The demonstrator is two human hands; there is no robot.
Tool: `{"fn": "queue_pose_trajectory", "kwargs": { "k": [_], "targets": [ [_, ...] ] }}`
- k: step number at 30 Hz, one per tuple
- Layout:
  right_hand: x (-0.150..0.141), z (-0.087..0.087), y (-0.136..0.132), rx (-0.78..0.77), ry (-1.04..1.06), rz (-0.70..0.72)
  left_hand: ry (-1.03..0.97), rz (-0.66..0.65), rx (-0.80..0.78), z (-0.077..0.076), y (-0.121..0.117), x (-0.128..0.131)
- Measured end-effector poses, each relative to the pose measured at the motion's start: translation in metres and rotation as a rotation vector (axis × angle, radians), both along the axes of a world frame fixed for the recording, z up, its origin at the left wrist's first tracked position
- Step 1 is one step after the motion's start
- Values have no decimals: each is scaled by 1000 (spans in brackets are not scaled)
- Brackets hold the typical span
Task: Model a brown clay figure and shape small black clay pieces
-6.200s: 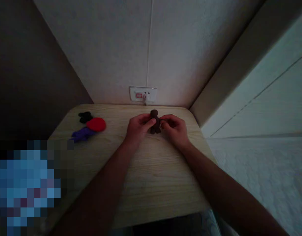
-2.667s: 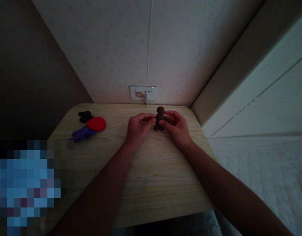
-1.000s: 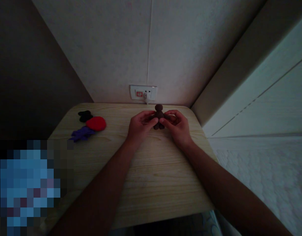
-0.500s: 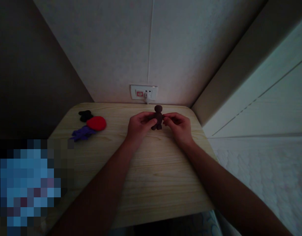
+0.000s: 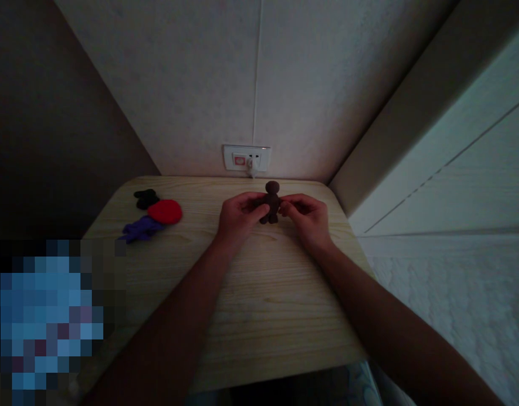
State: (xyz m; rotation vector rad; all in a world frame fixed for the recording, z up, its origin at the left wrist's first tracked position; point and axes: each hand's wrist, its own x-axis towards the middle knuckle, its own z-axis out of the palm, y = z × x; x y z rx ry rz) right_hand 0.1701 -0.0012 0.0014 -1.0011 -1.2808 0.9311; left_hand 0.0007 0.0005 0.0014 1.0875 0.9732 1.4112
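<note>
A small dark-brown clay figure [image 5: 273,197], with a round head, a body and two stubby feet, is held upright over the table [image 5: 259,321]. My left hand [image 5: 242,213] grips it from the left, thumb across the front of the body and fingers behind. At the figure's right side, the fingertips of my right hand [image 5: 306,215] are pinched together on a small bit of it, seemingly an arm. That bit is mostly hidden by my fingers.
On the table's left lie a red clay disc [image 5: 165,211], a purple clay lump [image 5: 141,228] and a black clay lump [image 5: 146,199]. A wall socket [image 5: 247,158] with a plug sits just behind the table. Lower left is pixelated.
My right fingertips have shifted slightly against the figure's side. The left hand's grip and the other clay pieces stay the same.
</note>
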Motion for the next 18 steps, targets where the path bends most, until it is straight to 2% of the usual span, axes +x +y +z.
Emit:
{"fn": "queue_pose_trajectory", "kwargs": {
  "k": [18],
  "targets": [
    [-1,-3,1,-62,28,-8,32,-24,1,-1,-2,-1]
  ]
}}
